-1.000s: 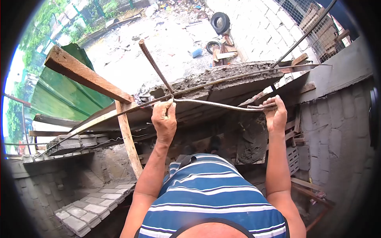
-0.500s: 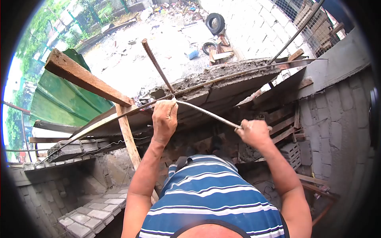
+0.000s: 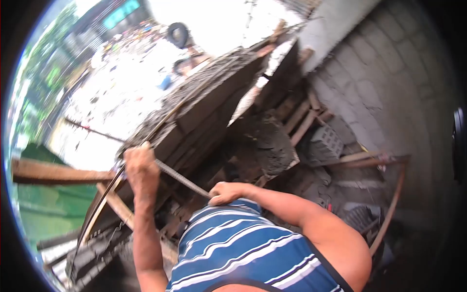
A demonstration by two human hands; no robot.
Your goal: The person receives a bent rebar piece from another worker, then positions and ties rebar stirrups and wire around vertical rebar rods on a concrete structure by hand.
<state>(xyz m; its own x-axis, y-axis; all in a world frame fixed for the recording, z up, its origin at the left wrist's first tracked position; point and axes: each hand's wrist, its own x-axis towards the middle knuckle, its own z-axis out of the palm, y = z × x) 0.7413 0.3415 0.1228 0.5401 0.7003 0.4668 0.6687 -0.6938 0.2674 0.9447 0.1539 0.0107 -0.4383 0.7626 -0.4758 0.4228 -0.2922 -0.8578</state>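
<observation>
My left hand is closed in a fist at the crossing of several steel bars along the wall edge. From that fist a pale, ridged metal rod slants down to the right. Around its lower end my right hand is wrapped, close to the striped shirt. A rusty rebar sticks out past the left hand, and a long thin bar runs along the rough concrete edge. The fingers hide how the rod meets these bars.
A thick timber juts out at left above green metal sheeting. To the right stand a crate-like block with holes, a mortar-covered board and a block wall. A tire lies on the littered ground beyond.
The view has swung and tilted, so the wall edge now slants steeply. My right hand has come in toward the body with the rod's lower end; my left hand stays at the crossing.
</observation>
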